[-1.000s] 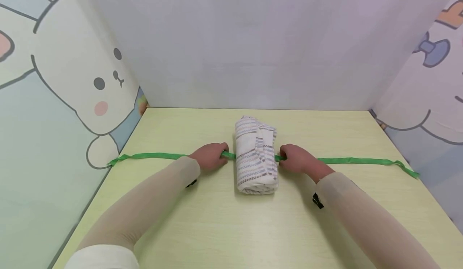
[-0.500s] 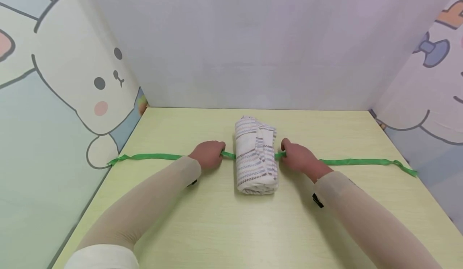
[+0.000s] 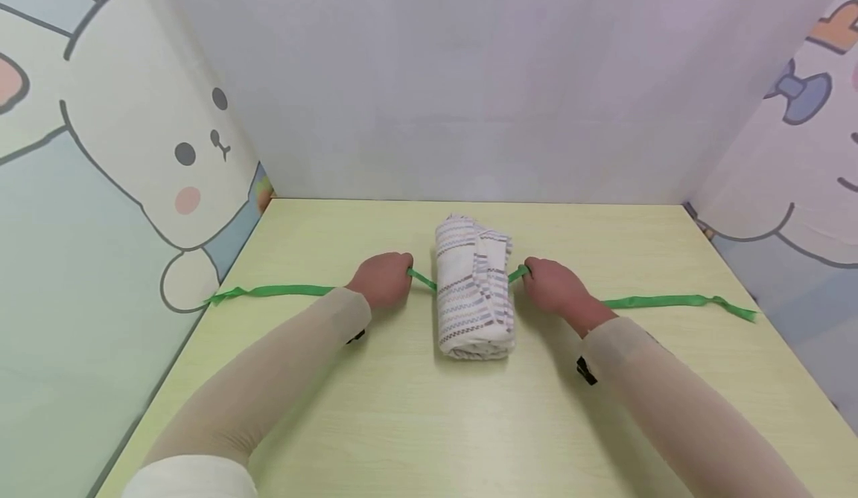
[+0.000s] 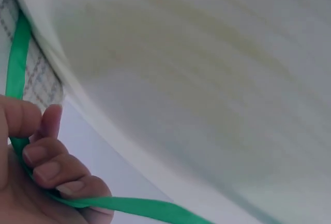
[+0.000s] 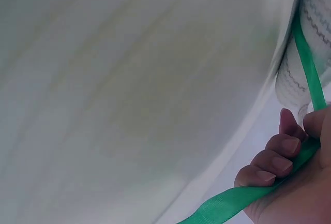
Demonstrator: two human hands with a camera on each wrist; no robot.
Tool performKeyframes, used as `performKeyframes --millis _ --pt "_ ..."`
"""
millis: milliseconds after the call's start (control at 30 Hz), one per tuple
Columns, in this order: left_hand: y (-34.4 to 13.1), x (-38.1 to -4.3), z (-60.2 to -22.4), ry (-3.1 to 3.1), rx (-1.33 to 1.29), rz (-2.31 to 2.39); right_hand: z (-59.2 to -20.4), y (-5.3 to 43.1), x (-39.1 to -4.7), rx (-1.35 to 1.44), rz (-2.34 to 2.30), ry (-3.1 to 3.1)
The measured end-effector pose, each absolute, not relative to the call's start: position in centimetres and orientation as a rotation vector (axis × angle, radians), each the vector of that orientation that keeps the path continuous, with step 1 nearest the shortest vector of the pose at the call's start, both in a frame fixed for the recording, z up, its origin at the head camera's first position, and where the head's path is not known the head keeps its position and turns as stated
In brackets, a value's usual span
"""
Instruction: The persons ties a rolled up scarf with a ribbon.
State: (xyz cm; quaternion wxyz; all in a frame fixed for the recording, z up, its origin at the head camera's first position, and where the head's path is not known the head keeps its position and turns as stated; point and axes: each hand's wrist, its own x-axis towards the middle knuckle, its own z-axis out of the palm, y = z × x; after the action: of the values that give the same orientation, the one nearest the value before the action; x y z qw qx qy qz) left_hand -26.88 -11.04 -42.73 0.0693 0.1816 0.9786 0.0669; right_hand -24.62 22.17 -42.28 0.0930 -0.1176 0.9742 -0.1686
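A rolled white towel (image 3: 472, 289) with coloured stripes lies lengthwise in the middle of the table. A green ribbon (image 3: 660, 301) passes beneath it and comes out on both sides. On the left side my left hand (image 3: 383, 281) grips the ribbon close to the towel, with the curled fingers (image 4: 57, 168) around it in the left wrist view. Opposite, my right hand (image 3: 553, 286) holds the other stretch, its fingers (image 5: 279, 164) curled over the ribbon. Between each hand and the towel the ribbon rises at a slant. Both tails trail outward over the table.
The pale wooden table (image 3: 402, 423) is closed in by a plain light wall (image 3: 469, 88) at the back. Cartoon-printed panels (image 3: 121, 208) stand at the left and right sides.
Both hands have risen slightly, lifting the ribbon from flat on the table to a slant beside the towel. The right tail has drawn inward. The towel has stayed put.
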Motion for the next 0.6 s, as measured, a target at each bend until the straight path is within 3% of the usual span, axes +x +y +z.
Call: performKeyframes --millis 600 --pt "-9.9 -26.0 -40.9 2.93 0.394 0.65 -41.6 21.3 -24.4 -0.262 -0.812 2.852"
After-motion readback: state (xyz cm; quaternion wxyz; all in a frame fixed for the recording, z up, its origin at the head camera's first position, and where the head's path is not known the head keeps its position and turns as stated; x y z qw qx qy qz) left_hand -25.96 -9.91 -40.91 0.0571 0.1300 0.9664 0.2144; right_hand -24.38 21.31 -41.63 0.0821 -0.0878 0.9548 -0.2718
